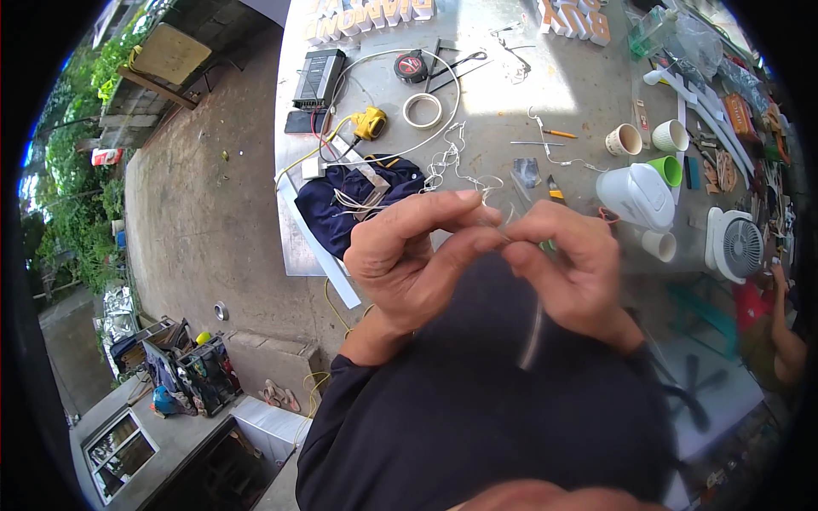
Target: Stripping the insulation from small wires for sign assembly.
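Observation:
Both hands are raised near my chest at the edge of a metal-topped table (383, 70). My left hand (425, 249) pinches a thin pale wire between thumb and fingers. Close beside it, my right hand (565, 262) pinches the same wire, the fingertips of both nearly touching. One blurred end of the wire (532, 338) hangs below my right hand, over my dark shirt. Behind the hands a string of small white LED modules (447, 156) lies in loops on the table. Whether it joins the wire in my fingers is hidden.
Left of the hands lie dark blue cloth (326, 217), a yellow tool (369, 123), a tape roll (422, 110) and a tape measure (411, 66). At right stand a white plastic container (636, 195), several cups and a small fan (735, 244). Another person (776, 326) is at far right.

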The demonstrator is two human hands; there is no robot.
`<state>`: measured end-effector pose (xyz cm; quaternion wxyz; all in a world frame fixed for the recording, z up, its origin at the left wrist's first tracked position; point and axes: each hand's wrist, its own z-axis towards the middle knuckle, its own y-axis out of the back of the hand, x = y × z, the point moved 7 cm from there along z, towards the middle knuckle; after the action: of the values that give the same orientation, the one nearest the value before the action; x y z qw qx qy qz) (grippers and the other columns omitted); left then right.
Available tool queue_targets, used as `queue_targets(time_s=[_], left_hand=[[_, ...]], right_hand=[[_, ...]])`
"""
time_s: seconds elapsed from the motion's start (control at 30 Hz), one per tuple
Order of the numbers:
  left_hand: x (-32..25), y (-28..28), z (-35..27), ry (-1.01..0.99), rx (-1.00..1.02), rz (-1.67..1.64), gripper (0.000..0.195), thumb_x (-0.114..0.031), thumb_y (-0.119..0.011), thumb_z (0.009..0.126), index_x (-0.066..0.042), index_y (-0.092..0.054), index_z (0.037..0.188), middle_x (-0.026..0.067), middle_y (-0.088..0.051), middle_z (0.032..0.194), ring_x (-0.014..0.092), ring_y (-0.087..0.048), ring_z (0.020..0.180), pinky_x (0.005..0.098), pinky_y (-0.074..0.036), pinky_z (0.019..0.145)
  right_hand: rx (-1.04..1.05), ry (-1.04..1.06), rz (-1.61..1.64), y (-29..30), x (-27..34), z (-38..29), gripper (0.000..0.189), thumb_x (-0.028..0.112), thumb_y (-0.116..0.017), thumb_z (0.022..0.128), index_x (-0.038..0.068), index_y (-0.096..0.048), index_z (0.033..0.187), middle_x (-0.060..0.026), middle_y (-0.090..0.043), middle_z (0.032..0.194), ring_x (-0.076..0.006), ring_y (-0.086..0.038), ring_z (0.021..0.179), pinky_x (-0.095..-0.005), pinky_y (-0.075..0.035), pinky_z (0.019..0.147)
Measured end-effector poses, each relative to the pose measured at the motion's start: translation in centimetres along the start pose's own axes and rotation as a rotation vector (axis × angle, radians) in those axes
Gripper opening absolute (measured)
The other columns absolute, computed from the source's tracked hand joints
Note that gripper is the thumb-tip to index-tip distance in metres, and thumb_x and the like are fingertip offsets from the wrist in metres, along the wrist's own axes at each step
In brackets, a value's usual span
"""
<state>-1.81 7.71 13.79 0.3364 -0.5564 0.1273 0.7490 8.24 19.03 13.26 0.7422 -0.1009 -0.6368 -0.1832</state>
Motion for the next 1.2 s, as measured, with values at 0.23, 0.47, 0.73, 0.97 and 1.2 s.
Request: queue_targets(time_s=[0.23,0.47,0.73,0.97,1.2], left_hand=[[-1.5,0.0,-0.2,-0.357,0.076,0.170,0.027,0.010,-0.075,0.072,0.008,-0.067,0.098,0.0156,-0.070,0.079,0.022,-0.068,0.069,0.0290,-0.055,0.063],[-1.0,0.3,-0.6,-0.344,0.107,0.192,0.025,0.008,-0.066,0.083,0.003,-0.064,0.107,0.0195,-0.069,0.090,0.022,-0.068,0.076,0.0297,-0.057,0.065],[-0.3,0.0,-0.7,-0.233,0.078,0.098,0.032,0.012,-0.070,0.077,0.003,-0.065,0.107,0.0197,-0.070,0.090,0.023,-0.070,0.080,0.0298,-0.057,0.070],[1.1,0.7,-0.1,0.054,0.010,-0.281,0.031,0.019,-0.066,0.077,0.004,-0.065,0.103,0.0212,-0.069,0.096,0.024,-0.070,0.089,0.0325,-0.059,0.078],[0.1,1.5,1.1,-0.025,-0.061,-0.234,0.027,0.007,-0.069,0.081,-0.001,-0.064,0.106,0.0231,-0.069,0.093,0.028,-0.070,0.084,0.0393,-0.059,0.072]], right_hand=[[0.010,-0.039,0.062,-0.1,0.5,-0.2,0.007,0.001,-0.068,0.084,-0.001,-0.067,0.090,-0.0113,-0.066,0.075,-0.0171,-0.062,0.064,-0.0269,-0.047,0.060],[-0.004,-0.020,0.014,-0.3,0.6,-0.2,0.006,0.001,-0.069,0.084,-0.002,-0.067,0.089,-0.0114,-0.065,0.074,-0.0180,-0.062,0.064,-0.0274,-0.047,0.058],[-0.034,-0.005,-0.035,-0.1,0.6,-0.1,0.007,0.002,-0.069,0.084,-0.002,-0.067,0.090,-0.0115,-0.066,0.075,-0.0191,-0.063,0.064,-0.0281,-0.047,0.058],[-0.034,0.061,-0.045,0.0,0.2,0.2,0.011,0.002,-0.069,0.084,-0.001,-0.068,0.095,-0.0127,-0.067,0.078,-0.0189,-0.064,0.067,-0.0280,-0.048,0.060],[0.008,-0.200,0.614,-0.4,-2.6,0.1,0.016,0.000,-0.063,0.089,-0.004,-0.067,0.103,-0.0092,-0.068,0.089,-0.0118,-0.064,0.083,-0.0233,-0.050,0.074]])
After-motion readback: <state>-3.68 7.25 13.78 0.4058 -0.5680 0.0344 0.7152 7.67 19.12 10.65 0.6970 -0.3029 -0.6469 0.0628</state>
